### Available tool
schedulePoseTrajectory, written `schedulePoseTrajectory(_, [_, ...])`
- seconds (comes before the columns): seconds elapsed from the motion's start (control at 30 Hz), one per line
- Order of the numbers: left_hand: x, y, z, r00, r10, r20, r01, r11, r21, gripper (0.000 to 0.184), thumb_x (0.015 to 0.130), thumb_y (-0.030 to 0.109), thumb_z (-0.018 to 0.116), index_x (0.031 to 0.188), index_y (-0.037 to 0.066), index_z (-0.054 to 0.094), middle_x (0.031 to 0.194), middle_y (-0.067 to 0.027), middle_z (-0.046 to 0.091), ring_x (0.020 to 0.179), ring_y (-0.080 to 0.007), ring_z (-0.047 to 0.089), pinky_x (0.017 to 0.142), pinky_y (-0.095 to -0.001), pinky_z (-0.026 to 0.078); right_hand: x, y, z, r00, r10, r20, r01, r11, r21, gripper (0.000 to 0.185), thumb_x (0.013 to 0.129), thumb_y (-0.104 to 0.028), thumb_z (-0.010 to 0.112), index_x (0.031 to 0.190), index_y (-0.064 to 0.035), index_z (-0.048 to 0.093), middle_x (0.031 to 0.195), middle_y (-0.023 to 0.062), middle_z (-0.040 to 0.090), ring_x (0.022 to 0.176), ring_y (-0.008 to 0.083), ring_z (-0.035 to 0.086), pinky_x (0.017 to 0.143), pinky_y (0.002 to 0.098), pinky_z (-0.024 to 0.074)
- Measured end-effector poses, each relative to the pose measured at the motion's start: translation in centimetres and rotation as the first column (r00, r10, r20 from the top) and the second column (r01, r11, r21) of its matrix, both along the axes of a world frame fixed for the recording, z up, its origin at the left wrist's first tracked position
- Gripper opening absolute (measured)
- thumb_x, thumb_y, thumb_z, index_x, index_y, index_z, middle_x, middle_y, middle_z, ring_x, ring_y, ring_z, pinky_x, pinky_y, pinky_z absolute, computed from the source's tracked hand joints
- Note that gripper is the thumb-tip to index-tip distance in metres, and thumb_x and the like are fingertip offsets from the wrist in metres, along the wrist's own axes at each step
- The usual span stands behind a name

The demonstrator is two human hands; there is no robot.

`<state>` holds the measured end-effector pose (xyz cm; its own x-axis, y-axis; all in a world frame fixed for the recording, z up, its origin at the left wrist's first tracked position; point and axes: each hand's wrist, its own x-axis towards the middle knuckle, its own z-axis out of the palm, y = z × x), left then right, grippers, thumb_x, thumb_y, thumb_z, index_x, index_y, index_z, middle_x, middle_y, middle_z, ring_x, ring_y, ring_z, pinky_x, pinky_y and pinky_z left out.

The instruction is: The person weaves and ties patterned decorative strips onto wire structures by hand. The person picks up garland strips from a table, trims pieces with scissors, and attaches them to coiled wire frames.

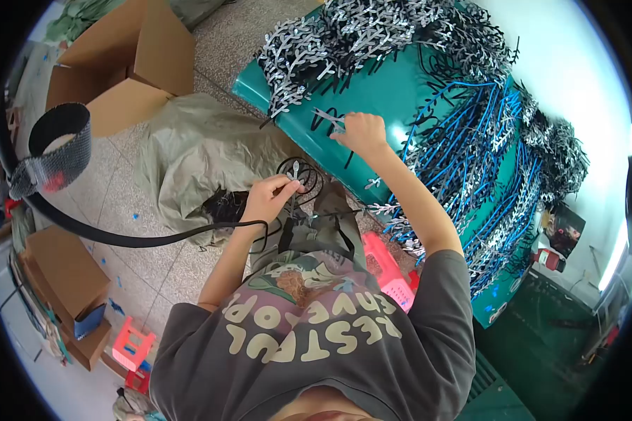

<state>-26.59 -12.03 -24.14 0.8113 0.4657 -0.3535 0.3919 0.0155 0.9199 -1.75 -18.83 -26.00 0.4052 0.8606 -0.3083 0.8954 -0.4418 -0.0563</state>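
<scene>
My left hand (265, 201) is in front of my lap, its thumb and fingers pinched on a small silver leaf sprig (295, 170). Thin black cord (319, 184) lies in loops just beyond those fingertips. Out over the teal table, my right hand (363, 132) is closed, with a silver, pointed leaf-like piece (328, 117) at its fingertips. Dark loops show beside that piece; whether they belong to it I cannot tell. A large heap of silver-and-black leaf sprigs (372, 31) lies on the table beyond the right hand. Blue-stemmed sprigs (463, 140) spread to its right.
The teal table (298, 130) has an edge near my knees. An opened cardboard box (154, 49) and a greyish-green sack (196, 151) are on the floor at left. More cardboard (67, 274) and pink stools (132, 344) stand lower left. A black cable (147, 241) crosses the left side.
</scene>
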Motion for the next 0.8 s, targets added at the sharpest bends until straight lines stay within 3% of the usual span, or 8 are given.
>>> schedulePoseTrajectory(0.37, [1.0, 0.6, -0.8, 1.0, 0.008, -0.018, -0.009, 0.998, -0.063, 0.023, 0.087, 0.02, 0.054, 0.081, 0.0, 0.065, 0.077, -0.0067, 0.064, 0.07, -0.0135, 0.058, 0.065, -0.025, 0.044, 0.6, -0.6, -0.4, 0.998, -0.068, 0.006, 0.067, 0.997, 0.034, 0.053, 0.064, -0.054, 0.069, 0.068, -0.0028, 0.058, 0.061, 0.0113, 0.061, 0.057, 0.0279, 0.062, 0.051, 0.0372, 0.049])
schedulePoseTrajectory(0.47, [1.7, 0.6, -0.9, 1.0, 0.009, 0.022, -0.007, 0.998, -0.065, 0.023, 0.088, 0.021, 0.056, 0.082, 0.001, 0.066, 0.07, -0.0009, 0.058, 0.059, -0.0066, 0.044, 0.056, -0.0223, 0.036, 0.5, -0.7, -0.5, 0.996, -0.091, -0.008, 0.091, 0.995, 0.035, 0.054, 0.064, -0.055, 0.068, 0.069, -0.0023, 0.058, 0.061, 0.0119, 0.06, 0.057, 0.0284, 0.062, 0.05, 0.0374, 0.0492])
schedulePoseTrajectory(0.8, [1.9, 0.5, -1.3, 1.0, -0.024, 0.02, 0.025, 0.999, -0.045, 0.024, 0.088, 0.021, 0.055, 0.081, 0.001, 0.066, 0.069, -0.0011, 0.058, 0.06, -0.0068, 0.045, 0.056, -0.0223, 0.036, 0.3, -1.1, -1.2, 0.985, -0.157, -0.066, 0.162, 0.984, 0.074, 0.061, 0.066, -0.06, 0.064, 0.072, -0.0001, 0.057, 0.062, 0.0135, 0.061, 0.059, 0.0289, 0.063, 0.051, 0.0375, 0.0502])
